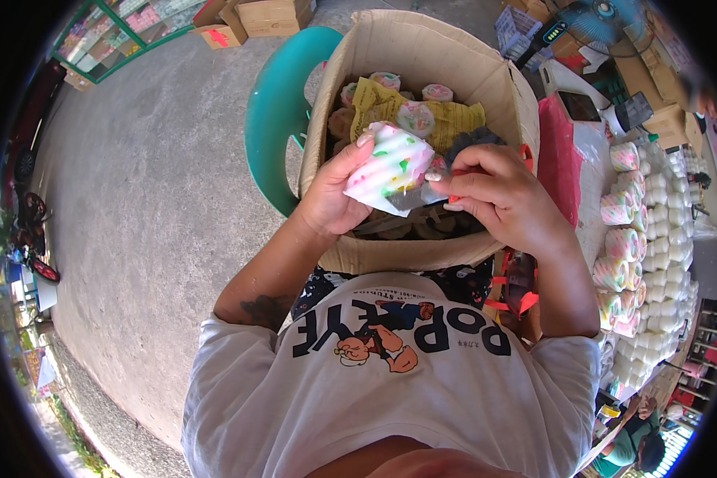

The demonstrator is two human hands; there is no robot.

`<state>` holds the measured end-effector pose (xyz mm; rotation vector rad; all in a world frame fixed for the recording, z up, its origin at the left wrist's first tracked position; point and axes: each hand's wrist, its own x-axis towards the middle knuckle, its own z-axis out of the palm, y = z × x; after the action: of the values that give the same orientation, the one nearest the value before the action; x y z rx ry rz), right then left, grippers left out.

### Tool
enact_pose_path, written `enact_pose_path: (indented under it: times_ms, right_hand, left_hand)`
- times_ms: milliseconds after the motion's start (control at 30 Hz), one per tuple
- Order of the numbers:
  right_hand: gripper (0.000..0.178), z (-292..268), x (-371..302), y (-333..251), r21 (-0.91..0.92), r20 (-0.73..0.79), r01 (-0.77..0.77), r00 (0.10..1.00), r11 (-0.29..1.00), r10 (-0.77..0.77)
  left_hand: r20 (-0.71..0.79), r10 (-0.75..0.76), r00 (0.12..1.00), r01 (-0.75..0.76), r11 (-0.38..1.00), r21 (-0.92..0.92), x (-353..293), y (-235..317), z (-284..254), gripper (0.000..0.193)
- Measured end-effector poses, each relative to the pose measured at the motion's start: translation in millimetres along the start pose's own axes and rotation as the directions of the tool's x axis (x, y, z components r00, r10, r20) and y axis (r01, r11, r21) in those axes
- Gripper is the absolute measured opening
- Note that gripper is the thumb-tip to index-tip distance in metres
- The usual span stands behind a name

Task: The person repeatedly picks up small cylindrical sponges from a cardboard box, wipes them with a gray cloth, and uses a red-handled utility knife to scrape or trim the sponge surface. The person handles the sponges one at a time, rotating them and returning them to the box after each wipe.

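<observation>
My left hand (pixel 336 191) is closed around a white, slanted-ridged piece (pixel 386 163) with pink, green and yellow spots, perhaps a candle. Against its lower right side lies the flat grey blade (pixel 411 199) of a small tool. My right hand (pixel 498 191) pinches this tool, and red bits show between the fingers; its exact kind is hidden. Both hands are above an open cardboard box (pixel 422 253). Inside the box are several similar spotted pieces (pixel 438 92), a printed yellow paper (pixel 374 97) and a crumpled dark grey wad (pixel 474 141).
A teal plastic stool or chair (pixel 271 119) stands left of the box. On the right, a table holds several spotted pieces (pixel 617 209) and stacked white ones (pixel 657 255). Beyond are a pink sheet (pixel 559 151), a phone (pixel 579 106) and a fan (pixel 605 20). Another person (pixel 637 446) is at lower right.
</observation>
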<state>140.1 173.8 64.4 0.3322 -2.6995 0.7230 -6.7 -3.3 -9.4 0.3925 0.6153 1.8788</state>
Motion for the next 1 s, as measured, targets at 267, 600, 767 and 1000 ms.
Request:
enact_pose_path:
  times_ms: [267, 600, 767, 1000]
  right_hand:
    - [0.037, -13.3, -1.0, 4.5, 0.067, -0.029, -0.004, 1.0, 0.998, 0.006]
    - [0.038, -4.8, -0.1, -0.8, 0.166, 0.018, -0.042, 0.999, 0.985, 0.039]
    - [0.032, -2.4, 0.4, -4.1, 0.085, -0.031, -0.057, 0.998, 0.995, 0.06]
    - [0.026, -11.1, 1.4, -11.1, -0.162, -0.105, -0.034, 0.994, 0.986, 0.017]
  left_hand:
    - [0.001, 0.011, 1.0, -0.011, 0.995, -0.094, 3.4, 0.4, 0.6, 0.052]
    - [0.044, -0.081, 0.996, 0.082, 0.996, -0.031, -3.0, -0.2, -6.9, 0.055]
    - [0.054, -0.089, 0.995, 0.088, 0.996, 0.007, -3.3, 0.0, -6.9, 0.055]
    - [0.057, -0.096, 0.994, 0.096, 0.995, -0.011, -2.9, 0.2, -6.4, 0.055]
